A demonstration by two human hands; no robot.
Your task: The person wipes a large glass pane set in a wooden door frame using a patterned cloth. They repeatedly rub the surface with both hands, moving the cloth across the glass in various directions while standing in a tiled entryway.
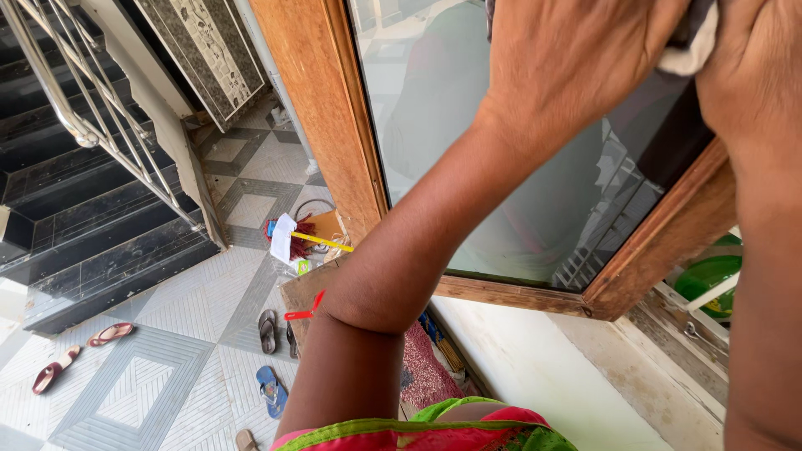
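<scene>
My left hand (576,58) is raised against a glass pane (468,125) set in a brown wooden window frame (330,108). Close beside it, at the top right, is my right hand (752,75). A dark cloth with a white edge (692,50) is bunched between the two hands and pressed on the glass. Both hands grip it, and their fingers are cut off by the top of the view. My left forearm runs down across the pane to my elbow (368,292).
A white ledge (535,367) lies under the window. A dark staircase with a metal railing (92,134) is at the left. On the tiled floor are several sandals (267,330) and a yellow-handled mop (301,238). A green basin (710,280) sits at the right.
</scene>
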